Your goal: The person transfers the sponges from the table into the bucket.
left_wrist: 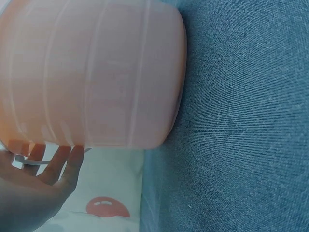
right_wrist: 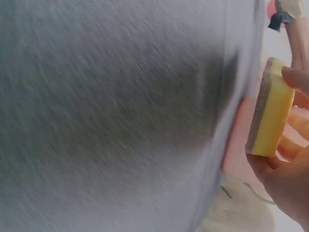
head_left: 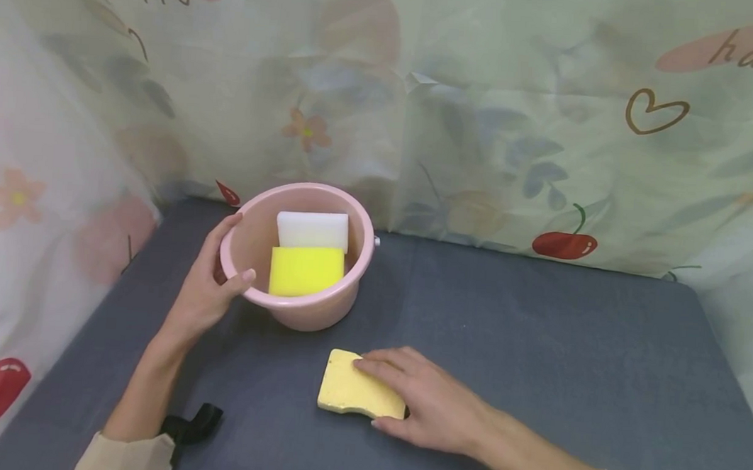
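A pink bucket (head_left: 313, 315) stands upright at the back left of the dark table. My left hand (head_left: 204, 293) grips its left rim, thumb over the edge and fingers along the outside; in the left wrist view the fingers lie against the bucket wall (left_wrist: 111, 77). Inside the bucket are a white sponge (head_left: 313, 230) and a bright yellow sponge (head_left: 307, 270). In front of the bucket, to the right, my right hand (head_left: 434, 401) pinches a pale yellow sponge (head_left: 352, 386) with a notched edge. The right wrist view shows this sponge (right_wrist: 273, 113) held off the table, its one face greyish.
Dark grey-blue cloth covers the table (head_left: 537, 343). A patterned curtain (head_left: 471, 126) hangs along the back and sides, close behind the bucket. A black strap (head_left: 194, 424) shows beside the left forearm. The bucket's white handle pivot (head_left: 377, 241) sticks out on its right.
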Available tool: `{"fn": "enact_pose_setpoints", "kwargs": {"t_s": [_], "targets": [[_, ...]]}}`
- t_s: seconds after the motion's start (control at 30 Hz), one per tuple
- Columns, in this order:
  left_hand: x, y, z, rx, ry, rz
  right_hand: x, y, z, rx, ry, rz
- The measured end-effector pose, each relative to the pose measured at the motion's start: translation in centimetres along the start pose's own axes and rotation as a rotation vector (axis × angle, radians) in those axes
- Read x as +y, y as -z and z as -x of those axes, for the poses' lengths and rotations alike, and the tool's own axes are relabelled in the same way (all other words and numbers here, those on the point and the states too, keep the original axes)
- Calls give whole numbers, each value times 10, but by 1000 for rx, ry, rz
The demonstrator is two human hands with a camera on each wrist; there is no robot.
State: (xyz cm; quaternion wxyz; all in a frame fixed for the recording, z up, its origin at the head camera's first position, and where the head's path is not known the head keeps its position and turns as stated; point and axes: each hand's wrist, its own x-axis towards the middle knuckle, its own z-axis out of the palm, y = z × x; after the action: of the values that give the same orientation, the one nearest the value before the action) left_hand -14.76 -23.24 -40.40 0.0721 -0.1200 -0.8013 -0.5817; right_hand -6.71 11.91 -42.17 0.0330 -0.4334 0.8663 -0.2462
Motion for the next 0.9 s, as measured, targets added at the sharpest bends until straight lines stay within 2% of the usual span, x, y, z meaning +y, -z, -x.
{"fn": "enact_pose_setpoints", "kwargs": {"t_s": [0.2, 0.6, 0.9], "targets": [[0, 0, 1, -1, 5, 4, 0, 23, -9, 59, 114, -4], [1, 0, 1, 1, 9, 8, -4, 66, -25, 118, 229, -2], [1, 0, 0, 2, 8, -13, -9, 86, -36, 115, 248, 17]]}}
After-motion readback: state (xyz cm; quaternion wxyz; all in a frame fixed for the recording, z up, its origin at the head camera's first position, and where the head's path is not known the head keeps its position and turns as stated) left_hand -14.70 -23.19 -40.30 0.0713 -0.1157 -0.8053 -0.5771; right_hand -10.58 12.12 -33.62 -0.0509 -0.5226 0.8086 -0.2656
